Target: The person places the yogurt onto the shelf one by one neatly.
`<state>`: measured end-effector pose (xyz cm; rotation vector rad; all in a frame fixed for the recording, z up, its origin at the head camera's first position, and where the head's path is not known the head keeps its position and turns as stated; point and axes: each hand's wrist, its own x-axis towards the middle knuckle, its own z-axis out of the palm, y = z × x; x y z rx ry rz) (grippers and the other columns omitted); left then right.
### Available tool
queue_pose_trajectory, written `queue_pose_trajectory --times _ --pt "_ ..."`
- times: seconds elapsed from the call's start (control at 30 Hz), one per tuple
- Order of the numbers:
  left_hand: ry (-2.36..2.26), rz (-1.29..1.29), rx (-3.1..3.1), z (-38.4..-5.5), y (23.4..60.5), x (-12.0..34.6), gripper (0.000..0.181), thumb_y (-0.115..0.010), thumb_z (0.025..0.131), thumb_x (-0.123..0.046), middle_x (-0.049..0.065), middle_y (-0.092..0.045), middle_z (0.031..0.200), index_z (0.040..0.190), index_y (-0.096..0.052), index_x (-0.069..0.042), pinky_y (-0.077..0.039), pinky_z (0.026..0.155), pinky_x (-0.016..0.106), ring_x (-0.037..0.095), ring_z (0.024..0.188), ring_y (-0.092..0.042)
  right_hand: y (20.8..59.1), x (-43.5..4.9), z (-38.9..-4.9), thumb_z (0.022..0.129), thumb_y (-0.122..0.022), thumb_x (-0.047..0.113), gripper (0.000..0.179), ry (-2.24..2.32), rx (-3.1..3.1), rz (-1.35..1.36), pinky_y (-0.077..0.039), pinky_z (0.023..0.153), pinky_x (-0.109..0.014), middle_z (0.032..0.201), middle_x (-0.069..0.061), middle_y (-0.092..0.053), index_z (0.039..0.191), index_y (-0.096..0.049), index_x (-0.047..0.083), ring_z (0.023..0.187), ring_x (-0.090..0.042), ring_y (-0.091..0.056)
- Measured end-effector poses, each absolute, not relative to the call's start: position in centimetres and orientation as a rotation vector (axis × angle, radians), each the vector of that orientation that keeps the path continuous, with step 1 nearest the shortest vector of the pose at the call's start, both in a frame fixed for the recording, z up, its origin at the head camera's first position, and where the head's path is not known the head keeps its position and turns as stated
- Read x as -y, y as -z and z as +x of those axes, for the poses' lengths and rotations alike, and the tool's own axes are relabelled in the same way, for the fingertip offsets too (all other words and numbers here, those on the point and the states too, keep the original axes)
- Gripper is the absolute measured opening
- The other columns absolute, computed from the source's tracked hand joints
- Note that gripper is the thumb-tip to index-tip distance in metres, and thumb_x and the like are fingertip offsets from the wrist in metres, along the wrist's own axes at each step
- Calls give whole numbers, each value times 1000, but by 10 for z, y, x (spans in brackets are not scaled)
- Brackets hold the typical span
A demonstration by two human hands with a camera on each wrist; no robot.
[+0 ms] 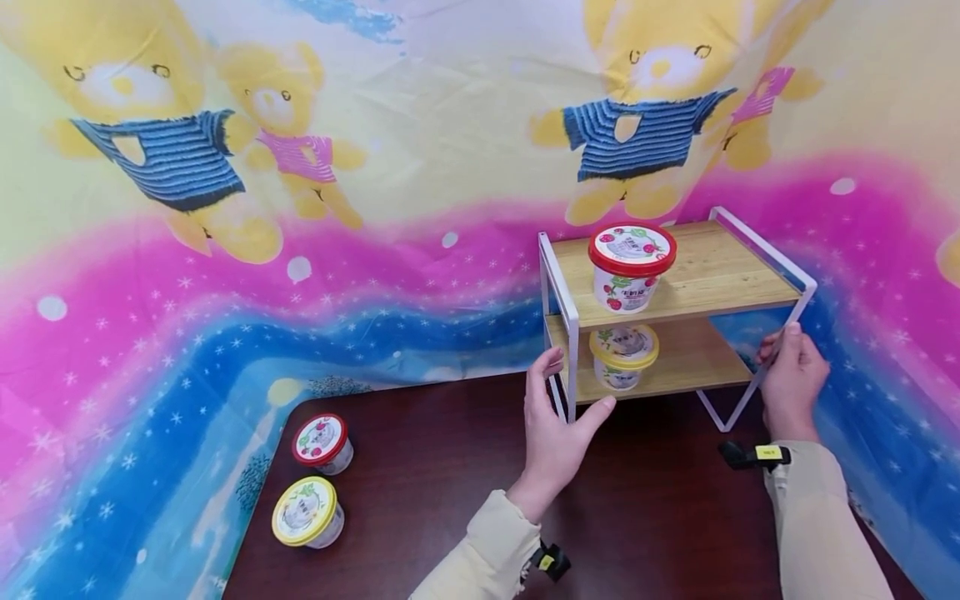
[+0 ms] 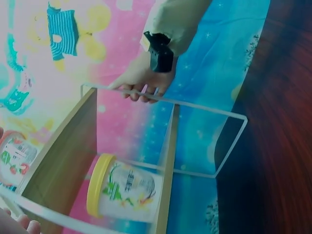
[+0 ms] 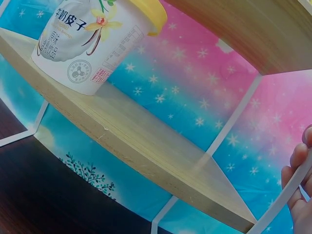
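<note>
A two-tier wooden rack (image 1: 720, 267) with white metal side frames stands at the back right of the dark table. My right hand (image 1: 797, 375) grips its right side frame; the curled fingers (image 3: 298, 163) show around the white bar in the right wrist view. At the left side frame is my left hand (image 1: 555, 429), thumb spread wide from the fingers, with the frame between them. A red-lidded tub (image 1: 632, 271) sits on the top tier. Below it, a yellow-lidded tub (image 1: 624, 358) stands upright on the lower tier, also in the left wrist view.
On the table's left side stand another red-lidded tub (image 1: 322, 444) and another yellow-lidded tub (image 1: 308, 512), close together. A printed cloth (image 1: 420, 292) with bears hangs behind and around the dark red-brown table (image 1: 435, 467).
</note>
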<state>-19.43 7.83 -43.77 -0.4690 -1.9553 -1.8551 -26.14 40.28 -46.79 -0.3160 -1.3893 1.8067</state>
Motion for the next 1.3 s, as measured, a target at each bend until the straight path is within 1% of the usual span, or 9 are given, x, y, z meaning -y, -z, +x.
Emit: queue_pose_trajectory --times 0.07,0.23,0.4,0.5,0.6,0.7,0.9,1.13,1.3 --pt "1863 -446 1951 -194 438 -73 75 -83 84 -30 -13 -46 145 147 -41 -29 -35 109 54 16 133 -44 468 -403 -262 104 -57 32 45 -1814 1377 -312 -50 62 -18 74 -5 -62 83 -64 -7 63 -13 -55" --pt "1874 -427 1933 -195 438 -60 73 -82 85 -27 -13 -47 145 145 -43 -29 -33 110 56 15 131 -45 470 -403 -263 105 -58 30 45 -1799 1375 -279 -50 60 -17 72 -4 -62 82 -63 -9 60 -12 -55" --pt "1894 -413 1936 -192 436 -49 70 -82 87 -26 -14 -47 145 145 -44 -26 -32 111 55 19 132 -45 471 -405 -264 104 -59 30 45 -1813 1346 -265 -50 58 -17 70 -4 -62 82 -64 -9 58 -12 -55" --pt "1890 -402 1932 -191 435 -42 70 -82 87 -24 -13 -48 145 145 -44 -21 -31 111 56 24 133 -45 471 -406 -264 104 -59 31 44 -1838 1337 -273 -50 58 -17 71 -4 -62 83 -65 -8 58 -12 -55" --pt "1884 -377 1923 -192 436 -32 70 -82 87 -22 -11 -49 145 146 -45 -18 -32 111 55 22 133 -45 471 -406 -265 104 -59 31 45 -1830 1346 -283 -50 59 -17 71 -4 -62 82 -64 -8 59 -12 -56" --pt "1881 -340 1912 -194 437 -22 69 -82 86 -21 -9 -50 144 145 -46 -17 -32 111 54 21 133 -45 472 -407 -266 104 -59 31 48 -1828 1345 -285 -50 59 -17 71 -4 -63 80 -62 -11 59 -13 -56" --pt "1866 -242 1870 -201 439 -1 68 -82 86 -20 -3 -52 142 144 -48 -9 -31 111 53 24 133 -46 473 -406 -267 103 -61 30 51 -1823 1338 -283 -50 58 -17 69 -4 -63 76 -59 -13 57 -12 -56" --pt "1877 -123 1847 -203 435 24 67 -83 87 -22 -3 -52 142 144 -48 -14 -31 111 53 18 133 -45 472 -404 -267 103 -61 30 50 -1834 1325 -287 -49 57 -17 69 -4 -63 75 -60 -11 57 -12 -55" --pt "1865 -49 1805 -207 437 46 67 -83 87 -20 1 -53 141 143 -49 -11 -33 111 50 20 132 -46 473 -404 -266 103 -61 29 47 -1863 1293 -296 -50 57 -17 69 -5 -62 77 -63 -10 57 -12 -55"
